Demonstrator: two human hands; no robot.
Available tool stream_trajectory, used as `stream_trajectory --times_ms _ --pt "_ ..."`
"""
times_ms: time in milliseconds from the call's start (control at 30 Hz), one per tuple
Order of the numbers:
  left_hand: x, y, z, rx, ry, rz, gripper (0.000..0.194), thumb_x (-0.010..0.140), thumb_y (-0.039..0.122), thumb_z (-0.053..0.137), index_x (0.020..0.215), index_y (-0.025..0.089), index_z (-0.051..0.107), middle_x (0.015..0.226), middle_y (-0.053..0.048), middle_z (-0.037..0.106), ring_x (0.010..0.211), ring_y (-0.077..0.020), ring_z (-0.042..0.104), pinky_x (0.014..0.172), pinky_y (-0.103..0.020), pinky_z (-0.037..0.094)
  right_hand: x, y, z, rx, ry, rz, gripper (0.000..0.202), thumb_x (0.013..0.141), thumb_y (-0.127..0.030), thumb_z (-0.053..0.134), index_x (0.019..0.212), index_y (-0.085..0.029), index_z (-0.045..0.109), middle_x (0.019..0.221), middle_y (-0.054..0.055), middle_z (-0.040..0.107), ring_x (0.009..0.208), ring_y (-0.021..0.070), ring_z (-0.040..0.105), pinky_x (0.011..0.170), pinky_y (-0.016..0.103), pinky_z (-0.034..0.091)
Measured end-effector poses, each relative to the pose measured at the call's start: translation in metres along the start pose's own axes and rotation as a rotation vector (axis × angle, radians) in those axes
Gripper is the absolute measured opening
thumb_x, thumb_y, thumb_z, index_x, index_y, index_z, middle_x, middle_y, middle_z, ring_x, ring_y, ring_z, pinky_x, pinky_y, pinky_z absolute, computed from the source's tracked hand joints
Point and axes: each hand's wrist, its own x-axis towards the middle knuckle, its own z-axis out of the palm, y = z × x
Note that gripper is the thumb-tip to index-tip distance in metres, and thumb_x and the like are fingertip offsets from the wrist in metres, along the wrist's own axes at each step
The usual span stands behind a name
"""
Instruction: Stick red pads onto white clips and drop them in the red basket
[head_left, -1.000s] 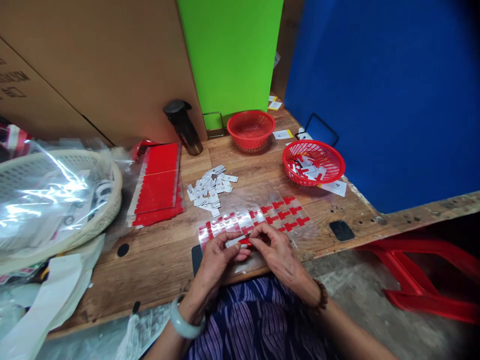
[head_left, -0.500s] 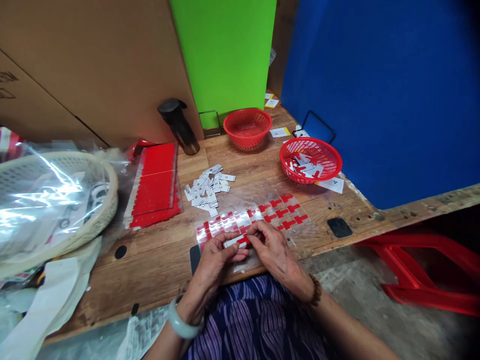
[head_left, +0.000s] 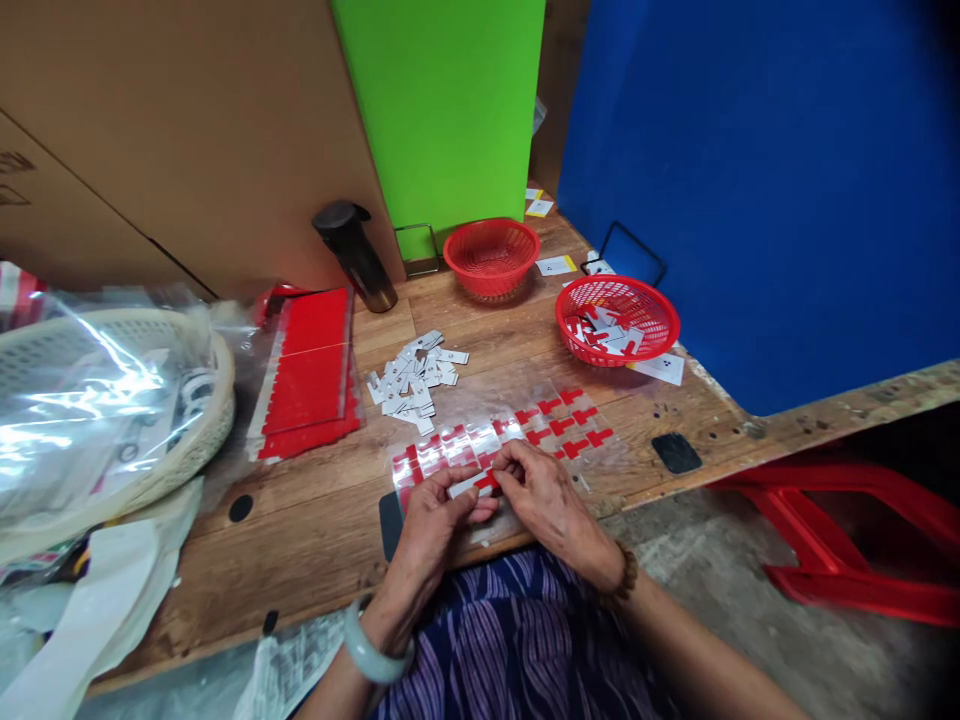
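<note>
Between thumb and fingers, my left hand (head_left: 439, 515) grips a small white card (head_left: 466, 484). My right hand (head_left: 538, 490) pinches a red T-shaped sticker (head_left: 489, 479) that lies against the card's right end. Whether the sticker is fully stuck down I cannot tell, as the fingertips cover part of it. Beneath and beyond both hands lies a clear sheet of red stickers (head_left: 561, 427) in rows. Just past the sheet is a loose pile of white cards (head_left: 417, 378).
A red basket (head_left: 652, 345) at right holds cards with red stickers; another red basket (head_left: 491, 255) stands behind. A dark bottle (head_left: 355, 255) leans near the cardboard. Red sticker sheets (head_left: 309, 370) and a plastic-covered cream basket (head_left: 221, 400) are at left. A blue panel (head_left: 765, 200) borders the right.
The view has shifted very slightly. Both hands keep the same hold on the card and the sticker, with barely any finger movement.
</note>
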Motion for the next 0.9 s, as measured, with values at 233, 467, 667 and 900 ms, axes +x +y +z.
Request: stream_trajectory --times_ms 233,467,667,900 --pt "0.003 -0.001 -0.003 -0.009 -0.016 0.007 0.028 0.071 0.006 0.065 0.097 0.008 0.055 0.058 -0.008 0.071 0.059 -0.0166 0.07 0.057 -0.018 0.055 0.003 0.011 0.007 0.021 0.002 -0.045 0.005 0.082 -0.015 0.05 0.08 -0.019 0.053 0.082 0.002 0.056 0.079 0.0165 0.055 0.071 0.029 0.042" --pt "0.005 0.002 -0.006 -0.044 -0.016 -0.013 0.026 0.073 0.001 0.06 0.098 0.007 0.055 0.066 -0.012 0.072 0.06 -0.0164 0.07 0.059 -0.019 0.056 0.009 0.017 0.003 0.181 0.118 0.06 0.034 0.082 -0.018 0.049 0.115 -0.02 0.044 0.075 -0.001 0.055 0.062 0.0136 0.056 0.059 0.026 0.045" --pt "0.003 0.002 -0.007 -0.055 -0.003 -0.018 0.027 0.071 0.003 0.064 0.097 0.007 0.055 0.063 -0.011 0.072 0.056 -0.0162 0.069 0.059 -0.02 0.055 0.01 0.013 -0.001 0.318 -0.136 0.119 0.023 0.089 -0.035 0.041 0.093 -0.019 0.058 0.061 -0.003 0.055 0.049 0.01 0.055 0.049 0.021 0.043" --pt "0.0 0.002 -0.01 -0.053 -0.05 0.011 0.034 0.065 0.012 0.073 0.096 0.008 0.059 0.064 -0.01 0.072 0.058 -0.0156 0.069 0.058 -0.019 0.055 0.014 0.013 0.01 0.548 -0.286 0.209 0.025 0.082 -0.041 0.051 0.078 -0.017 0.054 0.05 -0.006 0.051 0.04 0.0075 0.047 0.041 0.018 0.036"
